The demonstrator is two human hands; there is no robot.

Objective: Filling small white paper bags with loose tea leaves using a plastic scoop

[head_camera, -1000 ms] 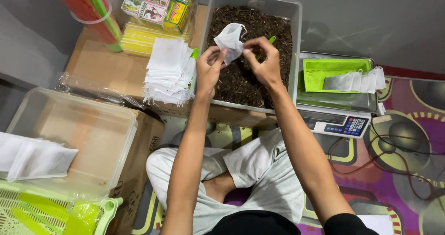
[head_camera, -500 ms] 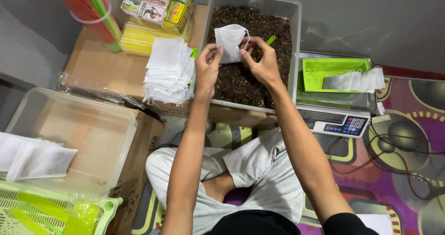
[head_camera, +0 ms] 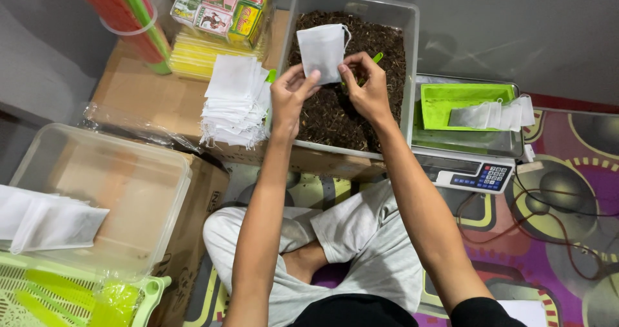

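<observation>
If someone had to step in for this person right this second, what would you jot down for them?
Left hand and right hand: both pinch the bottom edge of one small white bag, held upright over the bin of dark loose material.
Stack of empty white bags: on the cardboard box, left of the bin.
Green tray on the scale, right of the bin, with a white bag across it.
Done: bag picked up.
Left: it looks flat, apparently unfilled.

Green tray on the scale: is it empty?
No, the green tray on the scale has white pouches lying across its right edge.
</observation>
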